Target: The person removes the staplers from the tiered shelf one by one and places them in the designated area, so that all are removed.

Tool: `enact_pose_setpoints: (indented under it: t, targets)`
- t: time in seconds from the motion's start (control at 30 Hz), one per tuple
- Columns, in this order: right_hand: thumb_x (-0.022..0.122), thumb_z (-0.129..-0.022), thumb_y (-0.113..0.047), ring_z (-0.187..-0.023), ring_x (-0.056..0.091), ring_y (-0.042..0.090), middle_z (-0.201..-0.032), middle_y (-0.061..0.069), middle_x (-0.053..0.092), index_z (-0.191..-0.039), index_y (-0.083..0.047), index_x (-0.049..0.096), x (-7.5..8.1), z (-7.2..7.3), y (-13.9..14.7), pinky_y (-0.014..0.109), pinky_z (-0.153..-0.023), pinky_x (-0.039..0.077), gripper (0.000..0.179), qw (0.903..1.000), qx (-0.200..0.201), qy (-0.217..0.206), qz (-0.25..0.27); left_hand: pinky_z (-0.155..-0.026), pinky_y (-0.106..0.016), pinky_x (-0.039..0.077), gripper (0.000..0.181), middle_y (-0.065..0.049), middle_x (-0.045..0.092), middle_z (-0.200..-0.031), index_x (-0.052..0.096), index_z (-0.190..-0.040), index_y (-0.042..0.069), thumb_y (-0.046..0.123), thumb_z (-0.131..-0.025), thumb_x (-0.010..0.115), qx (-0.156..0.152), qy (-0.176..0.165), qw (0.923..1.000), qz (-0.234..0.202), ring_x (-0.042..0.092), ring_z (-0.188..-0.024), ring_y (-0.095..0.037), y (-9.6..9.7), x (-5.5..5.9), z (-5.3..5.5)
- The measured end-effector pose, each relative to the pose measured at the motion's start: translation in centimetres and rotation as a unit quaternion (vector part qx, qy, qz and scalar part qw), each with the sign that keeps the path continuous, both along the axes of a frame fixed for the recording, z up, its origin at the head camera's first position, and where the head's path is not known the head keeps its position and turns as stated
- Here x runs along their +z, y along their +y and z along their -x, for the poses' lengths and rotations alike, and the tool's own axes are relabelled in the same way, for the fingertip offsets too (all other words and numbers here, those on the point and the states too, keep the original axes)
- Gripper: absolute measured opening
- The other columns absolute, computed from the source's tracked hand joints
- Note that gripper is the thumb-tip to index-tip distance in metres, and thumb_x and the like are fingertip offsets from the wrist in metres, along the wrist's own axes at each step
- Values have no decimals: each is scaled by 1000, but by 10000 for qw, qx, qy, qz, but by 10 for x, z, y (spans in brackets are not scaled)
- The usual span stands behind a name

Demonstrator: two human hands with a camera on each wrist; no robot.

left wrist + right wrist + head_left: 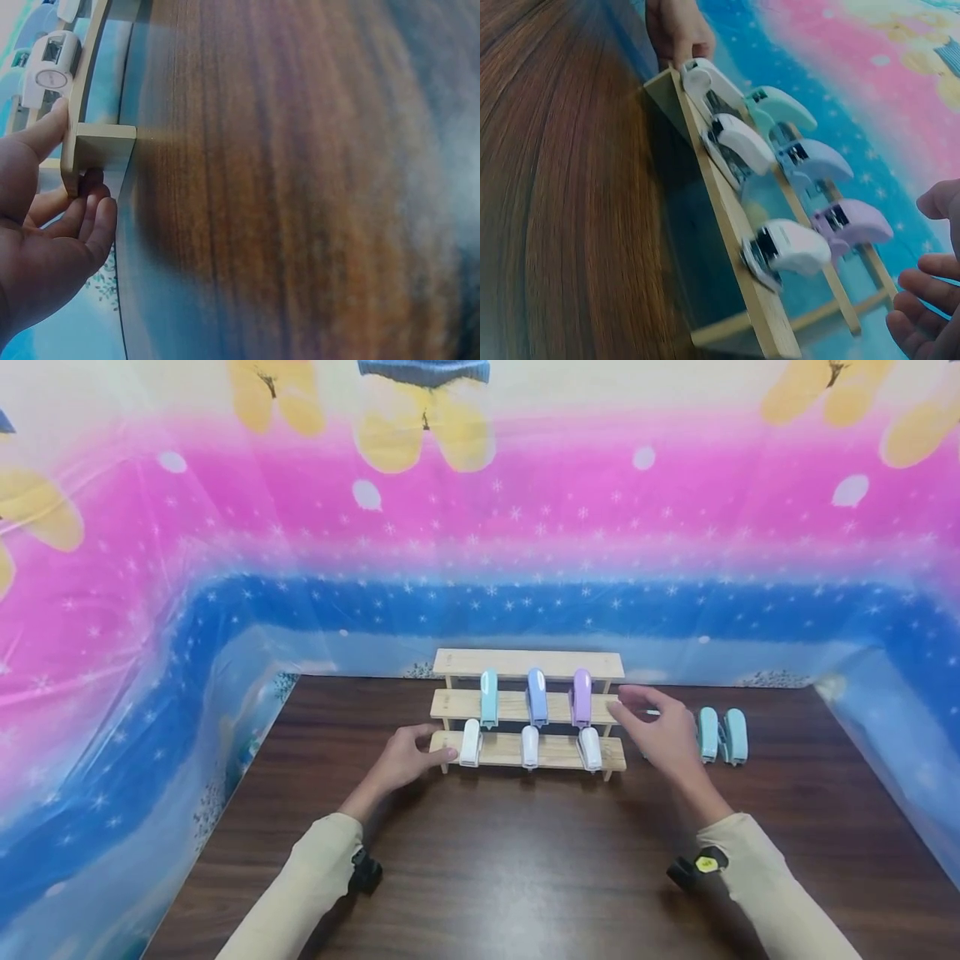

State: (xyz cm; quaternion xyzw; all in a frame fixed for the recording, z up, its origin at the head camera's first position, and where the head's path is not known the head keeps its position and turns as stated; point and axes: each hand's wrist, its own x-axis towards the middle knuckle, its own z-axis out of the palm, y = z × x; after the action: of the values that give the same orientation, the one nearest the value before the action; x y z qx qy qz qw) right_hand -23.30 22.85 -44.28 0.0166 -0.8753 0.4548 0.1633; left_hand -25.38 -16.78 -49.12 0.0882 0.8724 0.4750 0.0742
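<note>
The lowest tier of a wooden rack (558, 750) was held at its left end by the left hand (401, 756); only in the left wrist view were its fingers shown curled beneath the board. The right hand (667, 731) was placed beside the rack's right end, and by the right wrist view its parted thumb and fingers were revealed, gripping nothing. White staplers (529, 747) were carried below teal (489, 697), blue (537, 696) and purple ones (582, 697). Two loose teal staplers (736, 737) were captured by the head view alone.
</note>
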Motion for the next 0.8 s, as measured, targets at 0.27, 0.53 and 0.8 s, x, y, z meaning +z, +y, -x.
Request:
enact_pose_setpoints:
  t: [0.27,0.53,0.8]
  targets:
    - [73,-89,-58,-107,68,31,-119,11,71,-131,-12,69,-3,8,-18,50,-90,54,62,9994,212,-196,186,-64,-30,49,59,-10,73,-105,63,-134,-2,33,-90,80,74,31,9999,109,61,-68,-14,0,0,0]
    - [75,-86,-61,-111,67,31,-122,10,71,-134,-15,66,-6,7,-30,49,-91,53,68,9978,86,-594,283,-63,-30,50,60,-11,73,-100,62,-135,-2,32,-90,81,82,-54,9999,21,63,-66,-18,0,-3,-2]
    - [77,-88,-54,-101,69,28,-116,12,72,-134,-10,66,-12,14,-33,46,-87,56,64,9982,188,-508,265,-59,-31,50,57,-11,73,-96,62,-134,-4,29,-91,80,-32,104,9999,-101,62,-62,-17,0,-3,1]
